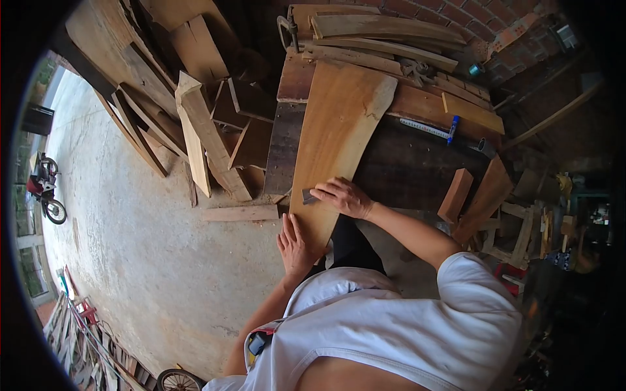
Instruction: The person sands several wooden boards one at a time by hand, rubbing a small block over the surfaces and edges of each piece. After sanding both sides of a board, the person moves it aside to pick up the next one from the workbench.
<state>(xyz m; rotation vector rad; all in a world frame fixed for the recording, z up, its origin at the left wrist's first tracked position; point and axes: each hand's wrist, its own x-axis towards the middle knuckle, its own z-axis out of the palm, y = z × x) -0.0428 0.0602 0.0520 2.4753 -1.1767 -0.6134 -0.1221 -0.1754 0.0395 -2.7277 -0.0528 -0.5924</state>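
Observation:
A long wooden board (334, 124) with one wavy natural edge lies lengthwise on a dark bench, its near end by my body. My right hand (345, 197) is closed on a small dark flat block (309, 196), which rests against the board's upper face near the left edge. What the block is made of I cannot make out. At the board's near left edge is my left hand (295, 249), its fingers stretched out against the wood. The thumb of that hand is hard to see.
On the bench (398, 169) are a steel ruler (424, 127), a blue marker (452, 129) and stacked planks (388, 27). A clamp (291, 29) stands at the back left corner. Leaning boards (212, 140) crowd the left side. Wood blocks (455, 195) sit at the right.

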